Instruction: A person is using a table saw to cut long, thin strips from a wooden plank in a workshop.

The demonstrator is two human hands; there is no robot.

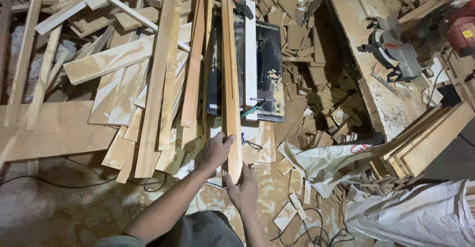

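Wooden planks [148, 79] pile left of the table saw [264, 64]. Our left hand [216, 150] curls on the long strip [230, 84] lying along the saw's left edge; our right hand [243, 190] grips its near end. White sacks [410, 212] sit right.

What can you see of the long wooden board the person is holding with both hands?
The board is a long, narrow strip of pale, bare wood with a dark line running part-way down its middle. It lies flat along the black table saw, beside the white fence, its near end overhanging toward the person. The left hand grips its left edge; the right hand holds the near end. Other loose planks lie to its left.
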